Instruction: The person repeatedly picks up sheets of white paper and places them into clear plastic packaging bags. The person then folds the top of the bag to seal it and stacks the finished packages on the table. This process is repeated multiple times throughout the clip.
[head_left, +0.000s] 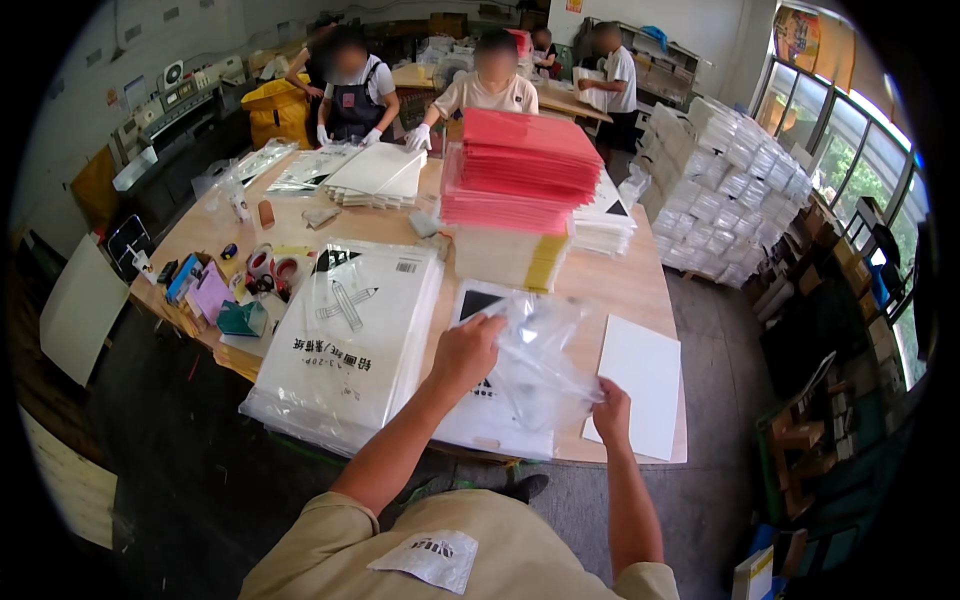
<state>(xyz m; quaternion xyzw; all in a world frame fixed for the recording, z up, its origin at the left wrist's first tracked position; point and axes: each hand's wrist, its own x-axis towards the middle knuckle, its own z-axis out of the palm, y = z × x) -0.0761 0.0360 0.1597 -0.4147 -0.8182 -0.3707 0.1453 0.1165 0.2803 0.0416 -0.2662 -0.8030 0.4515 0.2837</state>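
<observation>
My left hand (pixel 468 352) pinches the upper left side of a clear plastic bag (pixel 545 335), with the fingers closed. The lower right edge of the bag is gripped by my right hand (pixel 612 412). Crumpled and see-through, the bag hangs over a white printed paper pack (pixel 500 425) with a black corner, which it partly hides. Right of it lies a blank white sheet or thin stack (pixel 645 375) at the table edge. To the left of my left hand, printed packs in clear wrap (pixel 350 320) form a stack with a pencil drawing on top.
Beyond my hands stands a tall stack of red sheets (pixel 520 160) on white ones. Tape rolls (pixel 285 270) and small boxes (pixel 210 290) sit at the table's left. Two people work across the wooden table (pixel 290 215). Wrapped bundles (pixel 715 190) are piled on the right.
</observation>
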